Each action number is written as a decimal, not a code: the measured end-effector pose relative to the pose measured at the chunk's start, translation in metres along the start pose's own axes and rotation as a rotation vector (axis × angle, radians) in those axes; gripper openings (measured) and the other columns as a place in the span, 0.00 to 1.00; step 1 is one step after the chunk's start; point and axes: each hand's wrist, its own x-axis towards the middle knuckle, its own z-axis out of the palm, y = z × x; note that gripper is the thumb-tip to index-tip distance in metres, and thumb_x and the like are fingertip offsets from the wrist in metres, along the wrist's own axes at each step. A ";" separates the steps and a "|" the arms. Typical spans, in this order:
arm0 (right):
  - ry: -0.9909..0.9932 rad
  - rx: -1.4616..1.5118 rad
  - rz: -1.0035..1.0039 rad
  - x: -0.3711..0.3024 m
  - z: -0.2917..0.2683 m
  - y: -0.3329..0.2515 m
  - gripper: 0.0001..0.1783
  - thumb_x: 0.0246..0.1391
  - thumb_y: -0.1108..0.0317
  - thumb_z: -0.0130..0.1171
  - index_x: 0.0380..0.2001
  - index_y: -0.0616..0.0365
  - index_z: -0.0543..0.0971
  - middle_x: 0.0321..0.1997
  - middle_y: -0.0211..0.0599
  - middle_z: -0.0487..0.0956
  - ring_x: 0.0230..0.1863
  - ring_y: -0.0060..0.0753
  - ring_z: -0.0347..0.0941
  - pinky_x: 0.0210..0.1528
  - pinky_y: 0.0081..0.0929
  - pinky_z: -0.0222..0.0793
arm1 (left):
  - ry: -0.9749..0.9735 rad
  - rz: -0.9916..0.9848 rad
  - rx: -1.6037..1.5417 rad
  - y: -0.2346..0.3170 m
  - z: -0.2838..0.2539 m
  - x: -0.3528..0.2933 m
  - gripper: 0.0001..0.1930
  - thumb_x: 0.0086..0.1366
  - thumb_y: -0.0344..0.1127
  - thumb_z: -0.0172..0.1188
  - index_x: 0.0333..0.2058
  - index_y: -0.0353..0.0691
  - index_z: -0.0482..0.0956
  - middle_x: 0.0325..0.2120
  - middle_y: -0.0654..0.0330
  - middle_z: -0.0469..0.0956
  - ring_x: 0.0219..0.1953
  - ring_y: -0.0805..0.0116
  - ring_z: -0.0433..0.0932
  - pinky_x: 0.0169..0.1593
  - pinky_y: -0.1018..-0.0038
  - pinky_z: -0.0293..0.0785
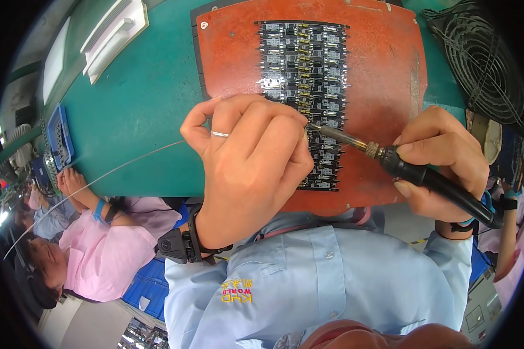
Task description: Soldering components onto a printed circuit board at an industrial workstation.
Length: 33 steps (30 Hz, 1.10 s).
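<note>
My left hand (250,154) is closed, with fingers pinched on a thin solder wire (122,164) that trails off in a long curve to the lower left. Its fingertips hover over a panel of small black circuit boards (273,64), hiding part of the panel's left and lower side. In my right hand (448,148) is a black-handled soldering iron (416,170), gripped like a pen. The iron's tip points left and meets the panel right beside my left fingertips; whether it touches a joint there is too small to tell. Beneath the panel lies an orange-red board (384,70).
A green mat (140,99) covers the bench. At the upper right stands a fan with a black wire guard (477,64). A white slotted piece (115,38) lies at the upper left. Farther left, a co-worker's hands (71,181) are near a blue tray (58,134) of parts.
</note>
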 end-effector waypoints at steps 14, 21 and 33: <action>0.148 0.023 -0.058 -0.017 -0.018 0.007 0.20 0.42 0.69 0.69 0.40 0.66 0.76 0.35 0.47 0.77 0.34 0.36 0.72 0.37 0.29 0.67 | -0.057 0.022 -0.101 -0.001 -0.012 0.000 0.08 0.52 0.25 0.65 0.27 0.44 0.75 0.36 0.67 0.84 0.44 0.65 0.80 0.62 0.57 0.51; 0.405 -0.212 0.136 -0.065 -0.018 0.008 0.22 0.57 0.64 0.61 0.50 0.67 0.73 0.41 0.43 0.76 0.40 0.33 0.71 0.43 0.29 0.67 | -0.005 0.067 -0.147 0.003 -0.006 -0.008 0.05 0.55 0.31 0.66 0.29 0.45 0.78 0.36 0.69 0.83 0.45 0.69 0.81 0.63 0.50 0.54; 0.514 -0.118 0.326 -0.061 0.014 0.009 0.22 0.67 0.65 0.51 0.59 0.67 0.68 0.35 0.39 0.76 0.37 0.26 0.71 0.43 0.24 0.67 | 0.191 0.183 -0.118 -0.003 -0.005 -0.017 0.04 0.53 0.31 0.64 0.29 0.42 0.78 0.31 0.65 0.79 0.38 0.69 0.78 0.54 0.57 0.66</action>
